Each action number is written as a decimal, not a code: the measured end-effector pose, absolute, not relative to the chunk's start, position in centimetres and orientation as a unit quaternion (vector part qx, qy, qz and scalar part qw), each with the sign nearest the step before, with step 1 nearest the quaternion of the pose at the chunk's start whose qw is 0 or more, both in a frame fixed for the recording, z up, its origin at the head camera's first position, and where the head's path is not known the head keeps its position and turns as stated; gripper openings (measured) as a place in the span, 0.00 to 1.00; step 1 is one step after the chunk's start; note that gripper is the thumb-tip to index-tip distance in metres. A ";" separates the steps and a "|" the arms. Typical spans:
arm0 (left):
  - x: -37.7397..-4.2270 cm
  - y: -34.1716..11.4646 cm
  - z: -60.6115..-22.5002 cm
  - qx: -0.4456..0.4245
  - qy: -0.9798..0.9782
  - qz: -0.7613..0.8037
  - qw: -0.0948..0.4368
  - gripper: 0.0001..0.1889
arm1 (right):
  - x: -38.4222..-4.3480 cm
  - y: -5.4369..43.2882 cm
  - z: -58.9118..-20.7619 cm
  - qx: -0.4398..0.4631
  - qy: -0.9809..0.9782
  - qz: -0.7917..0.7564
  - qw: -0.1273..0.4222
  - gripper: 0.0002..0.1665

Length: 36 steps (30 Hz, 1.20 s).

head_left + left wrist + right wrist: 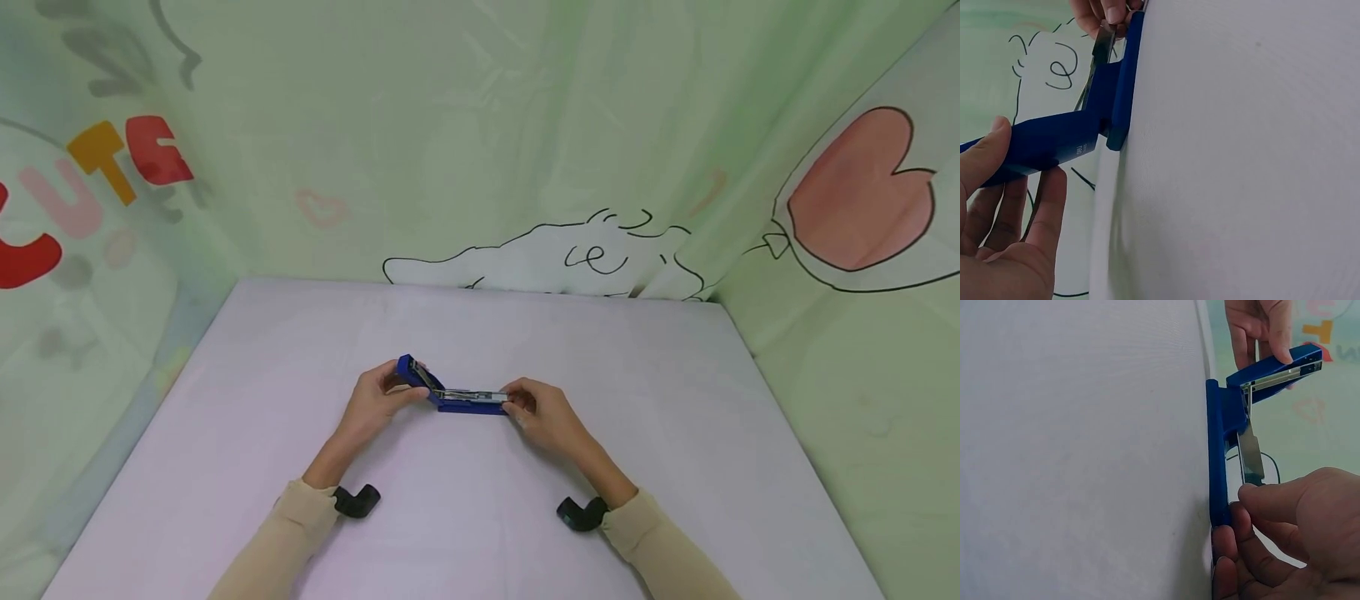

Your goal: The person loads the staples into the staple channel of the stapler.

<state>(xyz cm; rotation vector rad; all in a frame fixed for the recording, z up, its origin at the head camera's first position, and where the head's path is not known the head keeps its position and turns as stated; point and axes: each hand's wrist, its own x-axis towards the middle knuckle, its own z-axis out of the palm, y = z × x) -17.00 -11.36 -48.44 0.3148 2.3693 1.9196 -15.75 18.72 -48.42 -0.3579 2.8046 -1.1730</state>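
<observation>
A blue stapler (472,407) rests on the table with its top cover swung up toward the left, baring the metal staple channel (476,396). My left hand (377,402) grips the raised cover (1047,145) between thumb and fingers. At the other end, my right hand (546,414) pinches the front of the metal channel (1250,453) with its thumb on top, while its lower fingers lie by the tip of the blue base (1217,456). In the right wrist view the channel stands apart from the base at an angle, and the cover's hollow underside shows.
A white cloth covers the table (450,517). Behind it hangs a pale green printed curtain (450,125) with drawings and letters. Dark wrist cameras (357,502) sit at both beige sleeves (281,533).
</observation>
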 end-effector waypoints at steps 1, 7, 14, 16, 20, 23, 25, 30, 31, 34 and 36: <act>-17.0 -11.3 -48.4 0.104 0.774 0.623 0.036 0.21 | -15.7 18.7 -48.4 -0.117 0.915 -0.384 0.041 0.12; -17.0 -10.8 -48.2 0.107 0.771 0.627 0.025 0.21 | -15.8 18.7 -48.5 -0.119 0.917 -0.379 0.038 0.12; -17.1 -10.3 -48.0 0.102 0.768 0.632 0.022 0.20 | -15.8 18.7 -48.3 -0.119 0.916 -0.380 0.036 0.12; -17.1 -10.1 -48.1 0.104 0.769 0.630 0.024 0.19 | -15.8 18.7 -48.3 -0.119 0.917 -0.380 0.037 0.12; -17.2 -9.8 -48.0 0.111 0.770 0.627 0.031 0.18 | -15.8 18.7 -48.4 -0.117 0.917 -0.380 0.039 0.12; -17.2 -9.6 -47.9 0.118 0.771 0.625 0.032 0.19 | -15.8 18.7 -48.4 -0.116 0.917 -0.381 0.038 0.12; -17.1 -9.6 -47.9 0.121 0.774 0.620 0.031 0.19 | -15.8 18.6 -48.4 -0.115 0.917 -0.381 0.036 0.12; -17.2 -9.4 -48.0 0.118 0.783 0.610 0.034 0.19 | -15.6 18.7 -48.5 -0.110 0.916 -0.384 0.036 0.12; -17.2 -9.4 -48.0 0.117 0.784 0.609 0.034 0.19 | -15.6 18.7 -48.6 -0.108 0.916 -0.384 0.036 0.12; -17.2 -9.3 -48.0 0.115 0.785 0.607 0.035 0.20 | -15.7 18.6 -48.6 -0.110 0.916 -0.385 0.035 0.12; -17.2 -9.3 -48.0 0.113 0.788 0.604 0.036 0.20 | -15.7 18.6 -48.6 -0.112 0.916 -0.384 0.034 0.12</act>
